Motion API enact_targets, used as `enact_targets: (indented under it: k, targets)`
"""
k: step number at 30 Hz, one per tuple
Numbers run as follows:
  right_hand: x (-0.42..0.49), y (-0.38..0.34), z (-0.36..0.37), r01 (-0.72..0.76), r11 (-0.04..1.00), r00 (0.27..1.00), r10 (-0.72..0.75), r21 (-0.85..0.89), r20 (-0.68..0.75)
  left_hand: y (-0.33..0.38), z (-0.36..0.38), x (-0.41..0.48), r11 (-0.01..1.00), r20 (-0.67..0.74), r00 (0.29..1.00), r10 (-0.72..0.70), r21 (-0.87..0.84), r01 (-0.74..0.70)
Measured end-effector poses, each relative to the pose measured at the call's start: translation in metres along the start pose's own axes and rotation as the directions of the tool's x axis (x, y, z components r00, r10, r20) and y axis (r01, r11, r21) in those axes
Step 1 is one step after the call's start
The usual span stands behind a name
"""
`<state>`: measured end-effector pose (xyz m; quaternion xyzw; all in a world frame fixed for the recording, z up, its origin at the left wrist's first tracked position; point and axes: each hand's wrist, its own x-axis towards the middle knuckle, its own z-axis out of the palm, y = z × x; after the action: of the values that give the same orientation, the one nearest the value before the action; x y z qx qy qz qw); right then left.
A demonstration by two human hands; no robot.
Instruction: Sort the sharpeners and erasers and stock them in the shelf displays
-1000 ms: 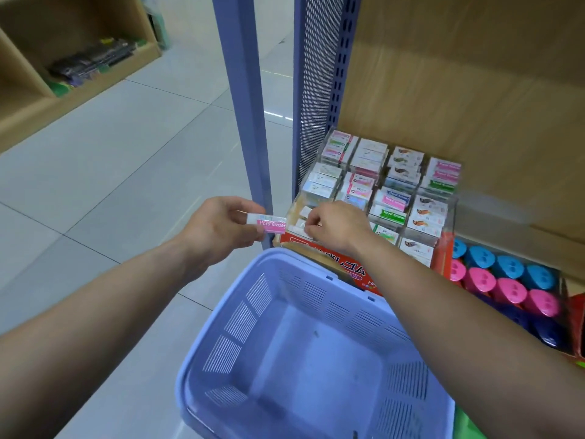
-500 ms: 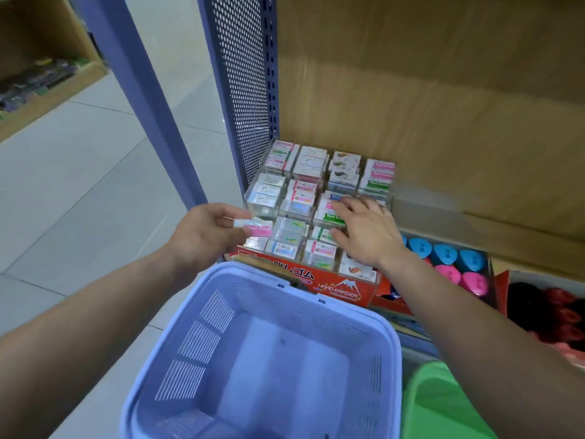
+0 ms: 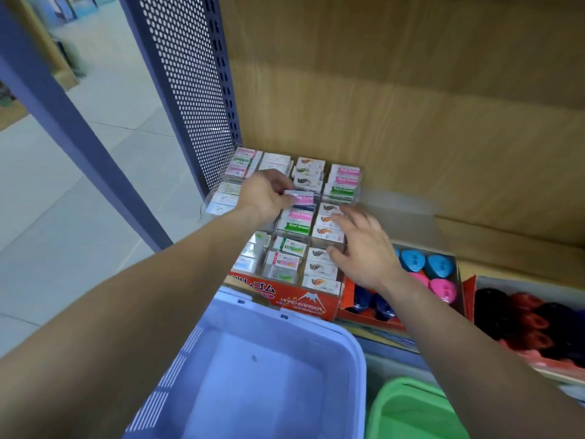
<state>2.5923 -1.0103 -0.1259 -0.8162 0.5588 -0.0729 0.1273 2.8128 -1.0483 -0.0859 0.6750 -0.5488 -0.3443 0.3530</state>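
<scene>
A clear tiered eraser display [image 3: 348, 198] on a red "Hard Eraser" box [image 3: 297, 301] stands on the shelf, filled with several rows of small boxed erasers. My left hand [image 3: 266, 193] pinches a pink-labelled eraser [image 3: 301, 198] above the middle rows of the display. My right hand [image 3: 364, 248] hovers over the display's right columns, fingers spread and holding nothing. To the right, a red tray [image 3: 364, 315] holds blue, pink and dark heart-shaped sharpeners [image 3: 438, 266].
A blue-lilac basket [image 3: 348, 340] sits below the shelf in front of me, a green basket [image 3: 411, 403] beside it. Another tray of red and black sharpeners [image 3: 531, 321] lies at far right. A perforated blue shelf panel [image 3: 190, 90] stands left of the display.
My left hand has carried the pink eraser from the display's left front corner up over its middle. My right hand has shifted right and lifted off the erasers.
</scene>
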Motion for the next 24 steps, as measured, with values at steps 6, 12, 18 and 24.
enact_targets:
  k: [6,12,18,24]
  targets:
    - [-0.001,0.002,0.006,0.007,0.997,1.0,-0.005,0.082,-0.029,-0.008,0.015,0.013,0.963,0.047,0.997,0.069,0.257,-0.079]
    - [-0.005,0.006,0.013,0.047,0.998,0.999,-0.046,0.044,-0.025,-0.014,0.022,0.0,0.729,0.088,0.95,0.298,0.622,-0.286]
    - [-0.007,0.005,0.015,0.051,0.998,0.998,-0.05,0.031,-0.035,-0.036,0.018,-0.025,0.51,0.217,0.844,0.491,0.714,-0.481]
    - [-0.007,-0.001,0.008,0.027,0.999,0.999,-0.026,-0.034,0.035,-0.037,0.023,-0.045,0.482,0.343,0.913,0.223,0.775,-0.409]
